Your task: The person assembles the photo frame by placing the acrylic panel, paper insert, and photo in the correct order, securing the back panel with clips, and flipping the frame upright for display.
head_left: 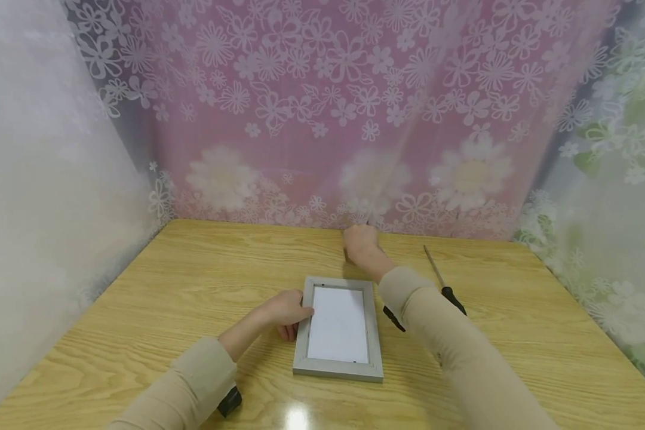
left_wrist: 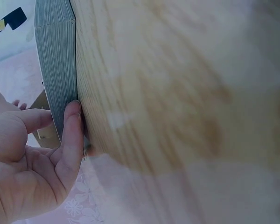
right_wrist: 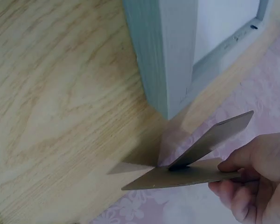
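A grey picture frame [head_left: 337,368] lies back side up on the wooden table, with a white sheet [head_left: 337,325] in its opening. My left hand [head_left: 285,309] pinches the frame's left side, thumb on top and fingers against the outer edge. Beyond the frame's far end, my right hand [head_left: 364,246] is near the table's back edge. In the right wrist view that hand grips a brown backing board [right_wrist: 196,175] between thumb and fingers. A stand flap [right_wrist: 217,137] sticks up from the board, which is mostly hidden in the head view.
A screwdriver [head_left: 449,294] with a black handle lies on the table [head_left: 183,280] to the right, partly behind my right sleeve. A dark object [head_left: 394,319] shows beside that sleeve, and another [head_left: 229,401] under the left cuff. A pink flowered curtain [head_left: 312,119] hangs behind the table.
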`<state>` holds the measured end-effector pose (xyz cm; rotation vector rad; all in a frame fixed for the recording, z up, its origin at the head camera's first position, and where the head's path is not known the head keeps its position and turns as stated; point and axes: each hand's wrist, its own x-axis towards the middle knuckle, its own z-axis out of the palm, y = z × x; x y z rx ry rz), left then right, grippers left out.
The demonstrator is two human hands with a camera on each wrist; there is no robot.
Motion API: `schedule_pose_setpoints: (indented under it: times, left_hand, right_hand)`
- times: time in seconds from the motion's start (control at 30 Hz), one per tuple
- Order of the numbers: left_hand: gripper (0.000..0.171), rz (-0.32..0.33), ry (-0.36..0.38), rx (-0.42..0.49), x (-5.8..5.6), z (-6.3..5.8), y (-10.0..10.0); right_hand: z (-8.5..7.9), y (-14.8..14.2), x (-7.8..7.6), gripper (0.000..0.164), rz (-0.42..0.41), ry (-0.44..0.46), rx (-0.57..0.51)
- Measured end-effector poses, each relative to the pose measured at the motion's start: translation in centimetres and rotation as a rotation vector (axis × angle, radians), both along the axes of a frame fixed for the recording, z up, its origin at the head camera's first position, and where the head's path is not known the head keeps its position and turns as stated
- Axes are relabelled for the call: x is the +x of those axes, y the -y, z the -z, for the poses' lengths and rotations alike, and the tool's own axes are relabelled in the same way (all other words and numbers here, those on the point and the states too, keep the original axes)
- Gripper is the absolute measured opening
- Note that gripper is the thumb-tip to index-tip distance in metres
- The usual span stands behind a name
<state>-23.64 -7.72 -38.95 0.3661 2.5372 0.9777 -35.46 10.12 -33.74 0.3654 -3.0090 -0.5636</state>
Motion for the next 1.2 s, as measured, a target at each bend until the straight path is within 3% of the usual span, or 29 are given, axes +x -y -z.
schedule_pose_setpoints:
  times: [0.57, 0.8, 1.03, 1.2]
  left_hand:
    - [0.021, -0.004, -0.017, 0.002, 0.2, -0.2, -0.1]
    - [0.022, -0.001, -0.024, 0.005, 0.2, 0.0, -0.1]
    - [0.021, -0.003, -0.017, 0.009, 0.1, 0.1, -0.1]
    - [0.021, -0.006, -0.019, 0.002, 0.1, 0.0, -0.2]
  right_hand:
    - [-1.2, -4.3, 1.1, 0.014, -0.086, -0.051, -0.168]
    - [-2.6, -6.5, 2.7, 0.017, -0.084, 0.025, -0.295]
    - [-3.6, -8.9, 4.5, 0.026, -0.132, -0.026, -0.437]
    - [-3.9, -10.0, 5.8, 0.020, -0.102, -0.022, -0.507]
